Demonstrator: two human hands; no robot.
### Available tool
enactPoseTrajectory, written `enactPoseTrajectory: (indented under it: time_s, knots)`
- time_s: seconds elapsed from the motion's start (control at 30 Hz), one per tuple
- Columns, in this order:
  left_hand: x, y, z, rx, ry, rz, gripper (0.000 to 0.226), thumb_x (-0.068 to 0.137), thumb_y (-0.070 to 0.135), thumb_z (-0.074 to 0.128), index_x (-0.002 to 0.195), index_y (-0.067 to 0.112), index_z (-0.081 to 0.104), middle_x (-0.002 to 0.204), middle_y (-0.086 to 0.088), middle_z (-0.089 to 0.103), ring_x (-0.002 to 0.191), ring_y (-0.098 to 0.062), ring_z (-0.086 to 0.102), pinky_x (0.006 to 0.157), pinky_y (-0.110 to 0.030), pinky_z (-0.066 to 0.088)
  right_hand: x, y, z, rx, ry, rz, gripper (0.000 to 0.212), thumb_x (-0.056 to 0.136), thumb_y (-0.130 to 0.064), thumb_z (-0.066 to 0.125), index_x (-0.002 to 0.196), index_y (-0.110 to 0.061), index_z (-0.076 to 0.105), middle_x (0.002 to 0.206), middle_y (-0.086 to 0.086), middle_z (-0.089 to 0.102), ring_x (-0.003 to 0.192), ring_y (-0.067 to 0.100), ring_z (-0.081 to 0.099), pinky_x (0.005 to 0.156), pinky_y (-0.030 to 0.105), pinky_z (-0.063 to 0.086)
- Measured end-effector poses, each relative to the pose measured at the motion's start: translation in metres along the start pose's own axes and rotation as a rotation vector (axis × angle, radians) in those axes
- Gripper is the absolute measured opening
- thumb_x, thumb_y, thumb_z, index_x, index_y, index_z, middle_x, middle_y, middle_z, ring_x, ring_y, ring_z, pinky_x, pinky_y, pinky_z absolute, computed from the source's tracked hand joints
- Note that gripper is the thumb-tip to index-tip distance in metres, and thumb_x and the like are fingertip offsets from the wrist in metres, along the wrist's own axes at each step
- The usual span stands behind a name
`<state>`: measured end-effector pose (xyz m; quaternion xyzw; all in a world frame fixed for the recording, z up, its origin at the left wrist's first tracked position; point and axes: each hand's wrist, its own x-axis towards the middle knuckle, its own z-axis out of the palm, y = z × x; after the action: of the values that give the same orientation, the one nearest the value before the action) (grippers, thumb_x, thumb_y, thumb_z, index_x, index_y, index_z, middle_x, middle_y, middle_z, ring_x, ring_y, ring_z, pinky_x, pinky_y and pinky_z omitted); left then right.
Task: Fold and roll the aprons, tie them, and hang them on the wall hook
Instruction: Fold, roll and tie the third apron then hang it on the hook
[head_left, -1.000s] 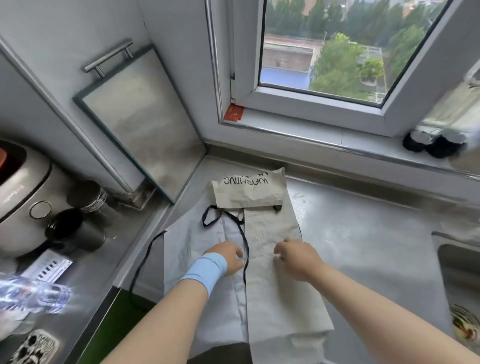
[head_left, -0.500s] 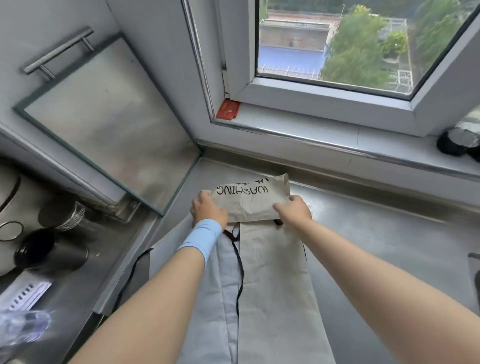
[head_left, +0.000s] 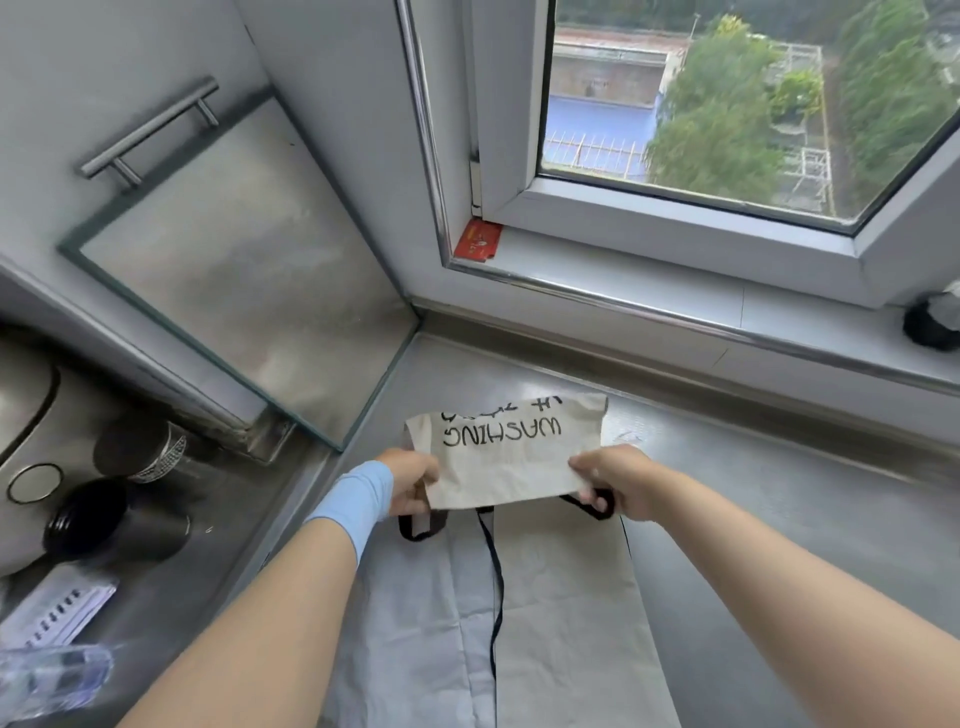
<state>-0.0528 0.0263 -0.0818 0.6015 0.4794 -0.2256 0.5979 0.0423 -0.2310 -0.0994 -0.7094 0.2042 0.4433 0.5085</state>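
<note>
A beige apron (head_left: 561, 597) lies folded lengthwise on the steel counter, running toward me. Its top flap (head_left: 509, 457), printed with "WASHING" upside down, is folded back over the strip. My left hand (head_left: 410, 480), with a blue wristband, pinches the flap's near left corner. My right hand (head_left: 605, 480) pinches its near right corner together with a loop of black strap. A black strap (head_left: 496, 587) trails down the middle of the apron. A pale grey apron (head_left: 415, 613) lies under it to the left. No wall hook is in view.
A steel board (head_left: 244, 270) leans on the wall at left. Beside it stand a black cup (head_left: 88, 514), a dark jar (head_left: 137, 447) and a cooker (head_left: 21, 441). A plastic bottle (head_left: 52, 675) lies bottom left. The window sill (head_left: 675, 280) carries a red card (head_left: 478, 240).
Both hands moved from the apron's middle up to the printed flap, took hold of its near corners, and have drawn that edge slightly toward me. The camera leaned in closer.
</note>
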Motion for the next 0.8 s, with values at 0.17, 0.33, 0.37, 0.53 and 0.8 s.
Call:
enactPoseTrajectory:
  time_s: [0.17,0.33,0.37,0.53,0.8]
  knots:
    - [0.0,-0.002,-0.001,0.104,0.117,0.092,0.012,0.085,0.012,0.065,0.089,0.0,0.063,0.088,-0.02,0.069,0.072,-0.029,0.067,0.07,-0.042,0.059,-0.007,0.016,0.0,-0.135,-0.094,0.159,0.013,0.093,-0.003,0.057,0.104,-0.002,0.05,0.062,0.012,0.059,0.051,0.025,0.06,0.041,0.023,0.038]
    - [-0.013,-0.011,-0.003,0.542,0.05,-0.067,0.017,0.082,0.017,0.058,0.091,0.002,0.06,0.077,-0.012,0.07,0.059,-0.026,0.067,0.052,-0.027,0.055,-0.015,0.027,0.007,-0.714,0.153,0.07,0.007,0.071,-0.008,0.062,0.077,-0.005,0.059,0.059,0.011,0.061,0.054,0.026,0.061,0.049,0.026,0.051]
    - [-0.009,-0.008,-0.005,0.481,0.101,-0.027,0.026,0.082,0.027,0.056,0.092,0.003,0.06,0.078,-0.011,0.068,0.06,-0.026,0.067,0.054,-0.028,0.056,-0.019,0.024,0.007,-0.772,0.169,0.062,0.009,0.07,-0.011,0.061,0.078,-0.007,0.06,0.065,0.008,0.063,0.061,0.025,0.063,0.051,0.023,0.048]
    - [0.034,0.005,-0.006,0.21,0.287,0.079,0.069,0.067,0.071,0.048,0.095,0.01,0.066,0.09,-0.013,0.069,0.076,-0.029,0.069,0.079,-0.037,0.057,-0.016,0.005,0.0,-0.719,0.421,0.022,0.063,0.067,-0.033,0.046,0.127,-0.013,0.045,0.128,0.013,0.054,0.116,0.034,0.054,0.089,0.034,0.045]
    - [0.022,0.011,0.005,0.428,0.138,-0.009,0.009,0.082,0.017,0.055,0.077,0.01,0.057,0.068,-0.006,0.058,0.054,-0.02,0.05,0.05,-0.021,0.04,0.038,-0.04,-0.01,-0.042,0.39,-0.098,0.048,0.074,-0.065,0.049,0.081,-0.02,0.064,0.083,0.006,0.07,0.08,0.032,0.071,0.084,0.046,0.058]
